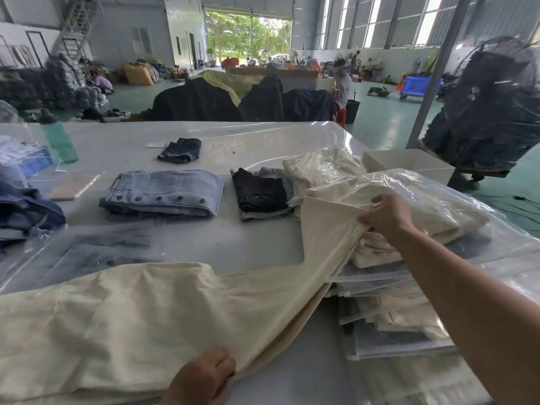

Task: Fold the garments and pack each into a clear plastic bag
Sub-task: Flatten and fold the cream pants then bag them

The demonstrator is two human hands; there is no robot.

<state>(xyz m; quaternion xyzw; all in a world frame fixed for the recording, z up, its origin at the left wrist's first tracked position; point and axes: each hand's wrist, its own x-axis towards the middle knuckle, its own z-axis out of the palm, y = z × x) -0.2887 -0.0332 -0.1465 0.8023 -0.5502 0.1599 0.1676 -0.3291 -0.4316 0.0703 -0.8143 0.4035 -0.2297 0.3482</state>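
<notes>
A big hall has a green floor [388, 118] and grey walls [128, 27]. Daylight comes through an open doorway [248, 36] and tall windows [371, 21].

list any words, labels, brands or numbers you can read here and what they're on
No text can be read in this picture.
White tag beside the small dark folded garment: too small to read.
Faint scrawl on the clear table cover: too faint to make out.
Light blue folded jeans: metal buttons only, no legible brand.
Bagged garments on the right: no label readable.

Matt cream cloth garment [146, 311], glossy plastic bags [423, 200]
</notes>
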